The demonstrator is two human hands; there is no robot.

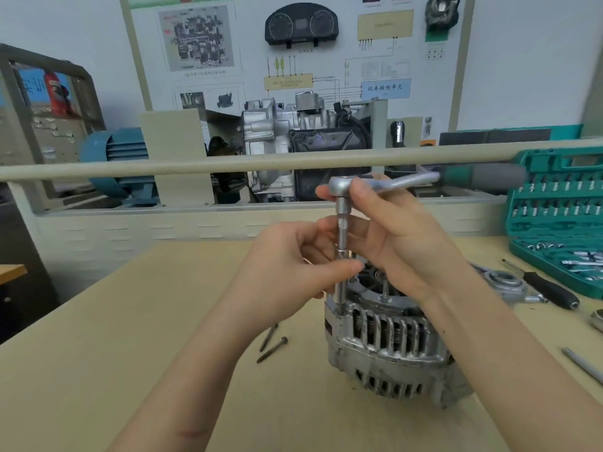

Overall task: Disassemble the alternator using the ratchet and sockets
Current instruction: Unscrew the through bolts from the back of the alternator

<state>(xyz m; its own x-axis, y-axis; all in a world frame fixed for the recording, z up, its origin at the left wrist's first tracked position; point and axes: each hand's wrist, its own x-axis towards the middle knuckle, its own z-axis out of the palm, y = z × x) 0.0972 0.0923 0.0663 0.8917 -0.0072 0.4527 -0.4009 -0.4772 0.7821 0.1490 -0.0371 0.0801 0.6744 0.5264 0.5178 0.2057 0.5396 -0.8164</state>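
Observation:
A silver alternator (pixel 388 347) with a slotted housing stands on the beige table (pixel 130 321). A chrome ratchet (pixel 385 184) with a long extension and socket (pixel 342 256) stands upright on the alternator's left rim. My left hand (pixel 287 272) pinches the extension's lower part between thumb and fingers. My right hand (pixel 394 236) grips the ratchet just behind its head, and the handle points right. Two removed long bolts (pixel 271 345) lie on the table left of the alternator.
An open teal socket case (pixel 561 230) stands at the right. In front of it lie a black-handled driver (pixel 545 287), a metal bracket part (pixel 509 283) and a grey rod (pixel 584 365). A beige rail (pixel 163 169) crosses behind the table, with engine displays beyond.

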